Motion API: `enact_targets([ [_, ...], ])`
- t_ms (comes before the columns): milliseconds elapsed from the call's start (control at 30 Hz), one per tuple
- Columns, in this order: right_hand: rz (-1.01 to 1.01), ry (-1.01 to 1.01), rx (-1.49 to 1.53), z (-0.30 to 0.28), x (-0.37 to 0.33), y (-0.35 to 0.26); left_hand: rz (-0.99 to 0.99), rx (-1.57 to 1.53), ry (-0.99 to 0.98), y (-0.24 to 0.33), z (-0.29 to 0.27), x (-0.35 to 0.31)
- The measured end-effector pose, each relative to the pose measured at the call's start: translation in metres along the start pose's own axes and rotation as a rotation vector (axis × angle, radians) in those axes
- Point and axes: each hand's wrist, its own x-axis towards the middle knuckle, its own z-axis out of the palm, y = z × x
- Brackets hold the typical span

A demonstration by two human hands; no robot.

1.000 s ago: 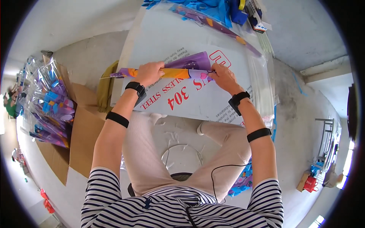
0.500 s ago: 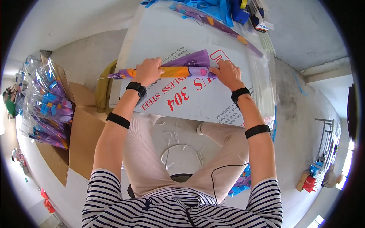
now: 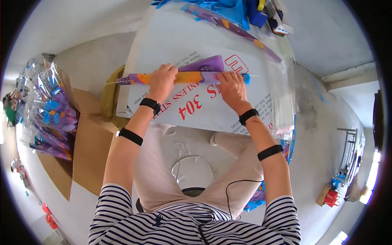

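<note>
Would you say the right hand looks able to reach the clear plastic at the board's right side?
Probably yes: only flat white board seems to separate the right hand from the clear plastic, though that hand would first have to leave the purple and orange roll.

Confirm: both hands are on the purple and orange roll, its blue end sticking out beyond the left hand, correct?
Not quite: the head view shows the blue end beyond the right hand, not the left hand. Both hands are on the roll.

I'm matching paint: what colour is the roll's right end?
The right end is blue, clearest in head view.
</note>
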Motion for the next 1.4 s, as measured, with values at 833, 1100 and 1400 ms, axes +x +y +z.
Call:
enact_targets([
  [833,-0.072,-0.116,-0.127,0.023,0.041,-0.021,-0.244,-0.177,-0.41,-0.031,0.001,0.051],
  [1100,-0.022,-0.168,-0.036,0.043,0.042,-0.014,-0.253,-0.13,-0.428,-0.023,0.004,0.055],
  [1400,0.023,-0.232,-0.074,0.045,0.066,-0.015,-0.31,-0.147,-0.383,-0.007,-0.005,0.05],
])
